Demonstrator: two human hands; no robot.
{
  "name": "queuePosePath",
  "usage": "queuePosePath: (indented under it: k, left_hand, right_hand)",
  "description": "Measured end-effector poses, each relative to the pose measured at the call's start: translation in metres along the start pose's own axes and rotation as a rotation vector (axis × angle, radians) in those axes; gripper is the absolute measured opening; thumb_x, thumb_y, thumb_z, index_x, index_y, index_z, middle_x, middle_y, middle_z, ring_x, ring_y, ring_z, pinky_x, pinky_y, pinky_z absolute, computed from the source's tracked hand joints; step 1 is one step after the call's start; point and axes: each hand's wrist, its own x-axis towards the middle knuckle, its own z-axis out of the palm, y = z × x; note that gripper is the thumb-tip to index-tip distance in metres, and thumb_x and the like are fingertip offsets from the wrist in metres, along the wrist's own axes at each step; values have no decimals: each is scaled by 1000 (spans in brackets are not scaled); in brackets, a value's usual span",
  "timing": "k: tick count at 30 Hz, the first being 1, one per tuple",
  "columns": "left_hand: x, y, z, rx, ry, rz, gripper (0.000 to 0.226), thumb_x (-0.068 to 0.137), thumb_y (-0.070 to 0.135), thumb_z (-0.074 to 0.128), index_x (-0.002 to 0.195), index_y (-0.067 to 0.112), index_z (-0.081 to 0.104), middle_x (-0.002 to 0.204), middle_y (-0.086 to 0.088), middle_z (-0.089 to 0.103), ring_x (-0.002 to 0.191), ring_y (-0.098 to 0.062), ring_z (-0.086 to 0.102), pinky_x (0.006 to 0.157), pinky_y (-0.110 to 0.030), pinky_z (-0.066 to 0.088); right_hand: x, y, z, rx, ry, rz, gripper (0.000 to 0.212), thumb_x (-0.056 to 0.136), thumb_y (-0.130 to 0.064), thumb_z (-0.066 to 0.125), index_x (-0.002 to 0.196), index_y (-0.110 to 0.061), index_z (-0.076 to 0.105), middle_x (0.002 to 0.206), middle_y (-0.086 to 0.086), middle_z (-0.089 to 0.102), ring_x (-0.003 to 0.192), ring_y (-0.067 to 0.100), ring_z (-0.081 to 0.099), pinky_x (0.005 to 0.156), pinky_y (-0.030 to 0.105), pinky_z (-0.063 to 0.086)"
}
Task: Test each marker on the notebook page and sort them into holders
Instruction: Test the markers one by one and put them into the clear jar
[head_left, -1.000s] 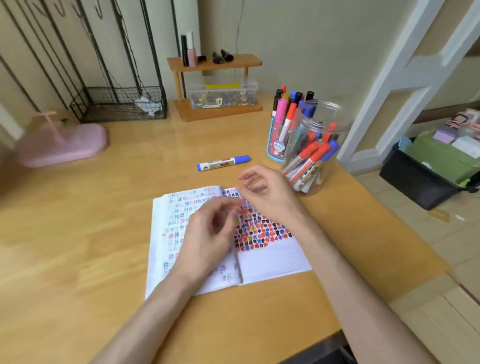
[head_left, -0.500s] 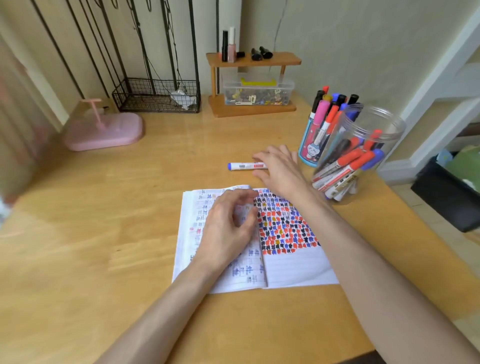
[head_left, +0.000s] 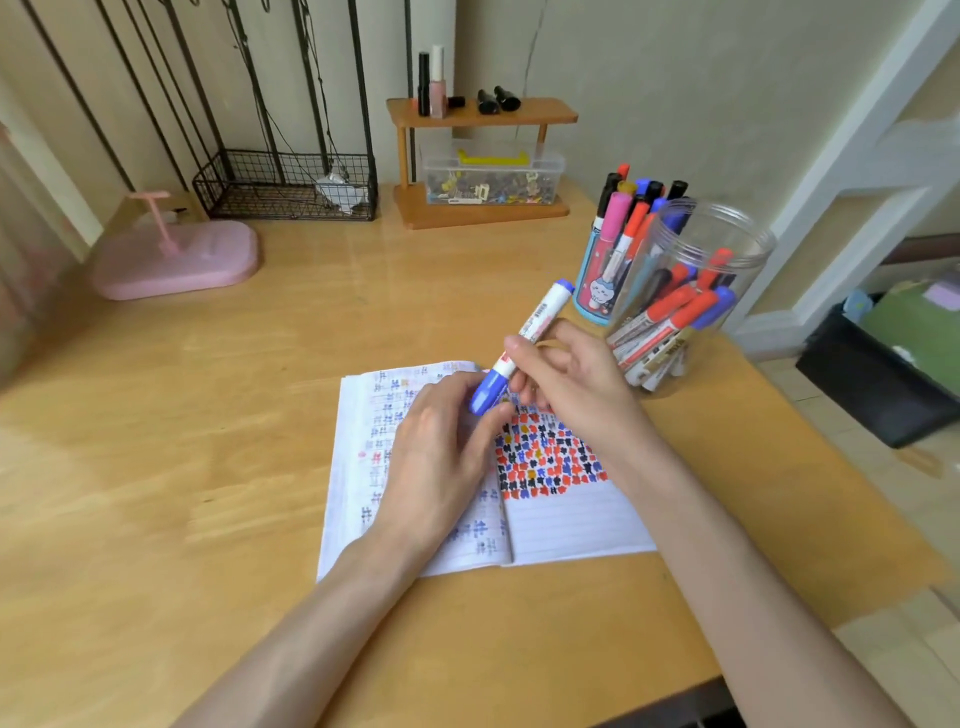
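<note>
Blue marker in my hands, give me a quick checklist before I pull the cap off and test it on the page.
1. Barrel grip: right hand holds the blue marker, ok.
2. Cap grip: left hand pinches the cap, ok.
3. Tip bare: not ok, the cap is on.
4. Writing room: notebook lies open, blank lines on its right page, ok.
5. Ink flows: cannot tell.
</note>
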Motion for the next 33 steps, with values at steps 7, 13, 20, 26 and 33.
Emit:
queuePosePath:
  k: [7, 13, 20, 26, 33]
  left_hand:
    - [-6, 7, -3, 146, -82, 155, 8, 104, 30, 60, 112, 32, 60, 84, 23, 51, 81, 1, 48, 73, -12, 37]
    - [-7, 12, -4, 151, -194, 240, 23, 109, 36, 49, 110, 17, 61, 90, 4, 64, 82, -16, 58, 73, -32, 44]
    - [-6, 18, -6, 58, -344, 229, 27, 112, 31, 42, 94, 18, 56, 70, 7, 48, 65, -15, 46, 61, -22, 33]
    - [-4, 22, -15, -145, -513, 98, 32, 113, 29, 40, 99, 10, 62, 70, 8, 47, 64, -8, 42, 64, -31, 41]
    - [-4, 27, -22, -421, -665, -75, 42, 109, 33, 38, 112, 6, 70, 110, -9, 71, 106, -14, 68, 95, -20, 52]
  right_hand:
    - [-32, 13, 5, 124, 114, -28, 17, 95, -21, 74, 81, -11, 70, 58, 4, 60, 52, 9, 53, 55, 20, 44]
    - [-40, 18, -5, 89, 160, -32, 48, 98, -25, 70, 65, 8, 59, 54, 5, 57, 49, 12, 50, 52, 20, 40]
    - [-49, 23, -16, 128, 119, -72, 37, 99, -20, 67, 80, 11, 61, 60, 6, 57, 56, 10, 52, 54, 19, 42]
    - [-55, 22, -19, 169, 62, -118, 23, 100, -11, 63, 92, 11, 62, 66, 5, 57, 61, 7, 58, 60, 18, 46]
    - [-65, 14, -17, 217, 14, -153, 19, 94, -20, 62, 88, -1, 61, 63, -3, 62, 60, 6, 59, 62, 16, 46]
